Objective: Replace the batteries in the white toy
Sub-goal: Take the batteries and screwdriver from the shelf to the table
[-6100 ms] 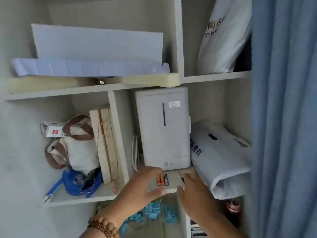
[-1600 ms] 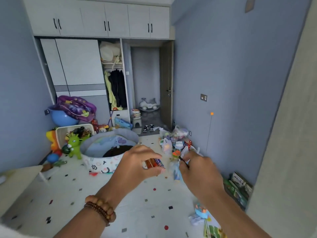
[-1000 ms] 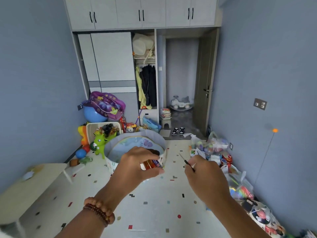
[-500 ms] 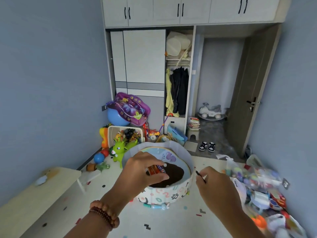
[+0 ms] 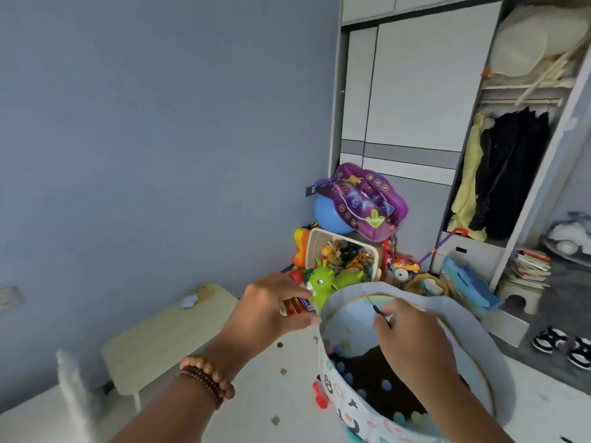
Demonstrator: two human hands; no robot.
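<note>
My left hand pinches a small bundle of orange batteries between thumb and fingers, held out at chest height. My right hand grips a thin dark screwdriver, its tip pointing up and away. Both hands hover over the near rim of a round fabric toy bin. A small white object lies on the low cream table at the left; I cannot tell whether it is the white toy.
A box of mixed toys, a green rubber animal, a blue ball and a purple play mat crowd the corner by the wardrobe. Shoes lie at the right. A white chair back stands near left.
After taking the batteries and screwdriver from a shelf, I walked into the room and the view swung left. The fabric bin is closer, and both hands kept their hold.
</note>
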